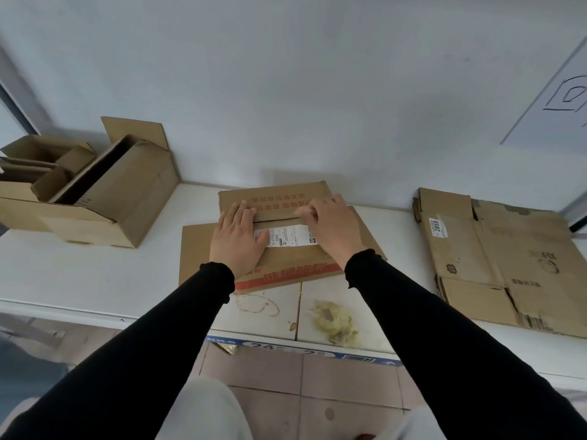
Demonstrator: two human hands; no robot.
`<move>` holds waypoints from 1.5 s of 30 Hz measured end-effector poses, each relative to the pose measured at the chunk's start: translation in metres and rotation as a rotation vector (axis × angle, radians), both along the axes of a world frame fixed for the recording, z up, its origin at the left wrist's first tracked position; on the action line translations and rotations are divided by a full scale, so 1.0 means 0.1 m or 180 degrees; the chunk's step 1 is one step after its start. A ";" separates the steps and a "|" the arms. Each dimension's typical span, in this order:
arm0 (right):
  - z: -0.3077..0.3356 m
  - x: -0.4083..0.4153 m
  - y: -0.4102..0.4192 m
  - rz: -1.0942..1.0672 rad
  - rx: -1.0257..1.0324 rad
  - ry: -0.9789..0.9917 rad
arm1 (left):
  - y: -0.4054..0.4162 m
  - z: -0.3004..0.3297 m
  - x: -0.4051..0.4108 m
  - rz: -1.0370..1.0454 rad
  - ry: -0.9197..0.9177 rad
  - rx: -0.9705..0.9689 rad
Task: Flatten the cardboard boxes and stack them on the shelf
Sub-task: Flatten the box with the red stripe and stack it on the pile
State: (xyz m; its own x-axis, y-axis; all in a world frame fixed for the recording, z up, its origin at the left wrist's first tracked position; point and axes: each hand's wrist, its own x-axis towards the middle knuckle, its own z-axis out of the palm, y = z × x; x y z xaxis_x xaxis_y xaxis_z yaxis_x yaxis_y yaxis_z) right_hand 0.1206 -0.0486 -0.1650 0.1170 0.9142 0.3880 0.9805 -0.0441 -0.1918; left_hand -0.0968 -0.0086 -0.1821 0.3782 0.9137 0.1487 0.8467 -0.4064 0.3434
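A brown cardboard box point(286, 268) with red print and a white shipping label lies nearly flat in the middle of the white shelf point(95, 274). Its top flaps meet along a seam. My left hand point(236, 238) lies palm down on the left part of the box, fingers straight, fingertips at the far flap. My right hand point(330, 228) rests on the right part, fingers bent at the flap seam. A stack of flattened boxes point(502, 255) lies at the right of the shelf. Several open, unflattened boxes point(104, 192) stand at the left.
A white wall rises right behind the shelf. A yellowish stain and crumpled tape point(333, 319) mark the shelf's front part. Below the shelf edge is a tiled floor point(286, 376). A white sheet with a drawn symbol point(559, 100) hangs on the wall at upper right.
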 end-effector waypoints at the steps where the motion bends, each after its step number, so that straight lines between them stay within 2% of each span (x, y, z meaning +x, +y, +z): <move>1: 0.01 -0.01 -0.02 -0.0035 0.0016 -0.0050 | 0.00 0.00 0.00 0.0005 0.0018 0.0003; 3: 0.04 -0.04 -0.03 -0.0261 0.0041 0.0066 | 0.00 0.00 0.00 0.0007 0.0023 0.0004; 4: 0.07 -0.05 -0.03 -0.0379 0.0139 0.0346 | -0.01 0.00 0.00 0.0004 0.0014 0.0005; 6: 0.09 -0.02 -0.02 -0.0563 0.0293 0.1364 | -0.02 0.00 0.00 0.0000 -0.0005 0.0020; 9: 0.11 0.19 -0.04 -0.1115 0.0912 0.3580 | -0.02 0.00 0.00 -0.0001 -0.0030 0.0030; 10: 0.09 0.29 -0.05 -0.1331 0.1042 0.4076 | -0.01 0.00 0.00 -0.0001 -0.0033 0.0033; 11: 0.05 0.38 -0.06 -0.1503 0.0967 0.4190 | -0.01 0.00 -0.01 -0.0006 -0.0027 0.0034; 14: -0.03 0.50 -0.08 -0.1467 0.0233 0.3687 | -0.01 0.01 -0.01 -0.0020 -0.0014 0.0026; 16: -0.01 0.47 -0.11 -0.1225 -0.0090 0.3717 | -0.01 0.01 -0.01 -0.0019 -0.0012 0.0017; 18: -0.01 0.47 -0.14 -0.1022 -0.0120 0.3626 | -0.01 0.00 0.00 -0.0012 0.0009 0.0023; 23: -0.11 0.52 -0.11 -0.0784 0.0066 0.2240 | -0.01 0.00 0.00 -0.0001 0.0025 0.0058; 25: -0.09 0.53 -0.08 -0.0915 0.0293 0.2503 | -0.01 0.00 -0.01 0.0018 0.0020 0.0047; 26: -0.09 0.53 -0.07 -0.1100 0.0412 0.3062 | -0.01 -0.01 -0.01 0.0023 0.0016 0.0039; 28: -0.10 0.55 -0.09 -0.1409 0.0490 0.4577 | 0.00 -0.02 -0.01 0.0019 0.0022 0.0021; 29: -0.12 0.56 -0.10 -0.1481 0.0428 0.5137 | 0.00 -0.02 -0.01 0.0017 0.0032 0.0017; 30: -0.14 0.55 -0.11 -0.1519 0.0317 0.5347 | 0.01 -0.03 -0.01 0.0017 0.0043 0.0016; 36: -0.11 0.59 -0.05 -0.1535 -0.0406 0.5033 | 0.02 -0.03 0.01 0.0031 0.0033 0.0011; 41: -0.05 0.53 -0.02 -0.1321 -0.0869 0.3950 | 0.03 -0.02 0.01 0.0071 0.0087 0.0025; 45: -0.11 0.54 0.01 -0.1086 -0.0843 0.4132 | 0.03 -0.02 0.02 0.0068 0.0120 0.0042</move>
